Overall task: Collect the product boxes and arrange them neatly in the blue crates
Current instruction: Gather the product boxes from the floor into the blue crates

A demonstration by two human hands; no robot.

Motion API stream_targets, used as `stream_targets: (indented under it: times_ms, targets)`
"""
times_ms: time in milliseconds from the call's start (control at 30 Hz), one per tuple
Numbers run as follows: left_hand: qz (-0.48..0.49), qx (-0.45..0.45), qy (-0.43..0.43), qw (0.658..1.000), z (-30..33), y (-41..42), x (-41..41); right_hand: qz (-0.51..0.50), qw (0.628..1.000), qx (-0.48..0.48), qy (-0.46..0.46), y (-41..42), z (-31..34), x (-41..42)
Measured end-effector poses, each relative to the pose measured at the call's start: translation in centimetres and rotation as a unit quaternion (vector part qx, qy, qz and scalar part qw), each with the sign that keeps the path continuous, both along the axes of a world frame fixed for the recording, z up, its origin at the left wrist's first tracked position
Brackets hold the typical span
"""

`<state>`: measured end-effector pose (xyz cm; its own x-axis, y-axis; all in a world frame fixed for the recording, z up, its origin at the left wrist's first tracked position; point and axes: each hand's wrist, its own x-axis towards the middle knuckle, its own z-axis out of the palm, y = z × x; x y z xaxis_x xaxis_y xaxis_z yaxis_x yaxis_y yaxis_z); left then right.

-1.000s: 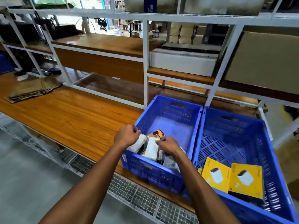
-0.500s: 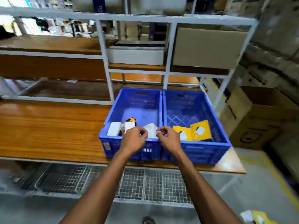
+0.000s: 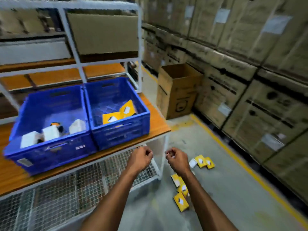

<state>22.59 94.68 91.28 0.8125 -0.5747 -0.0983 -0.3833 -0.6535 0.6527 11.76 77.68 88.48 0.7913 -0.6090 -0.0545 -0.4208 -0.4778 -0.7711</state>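
Now, from the head view: left hand (image 3: 141,158) and right hand (image 3: 177,160) out in front of the wooden shelf (image 3: 155,120), fingers loosely curled, gripping nothing. Side by side on the shelf, left blue crate (image 3: 50,152) with white boxes (image 3: 50,132) and right blue crate (image 3: 123,135) with two yellow boxes (image 3: 119,113). Scattered on the floor (image 3: 233,189), more yellow boxes (image 3: 181,200), some near the right wrist.

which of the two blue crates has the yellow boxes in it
The right blue crate, at the table's end: two yellow boxes lie inside it. The left blue crate holds white boxes.
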Motion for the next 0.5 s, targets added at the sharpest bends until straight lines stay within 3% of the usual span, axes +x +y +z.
stream_targets:
  times_ms: [500]
  targets:
    - [-0.129,0.002,0.015,0.991,-3.4,-27.6,-24.6,-0.137,0.990,-0.015,-0.007,-21.9,-1.0,-28.2]
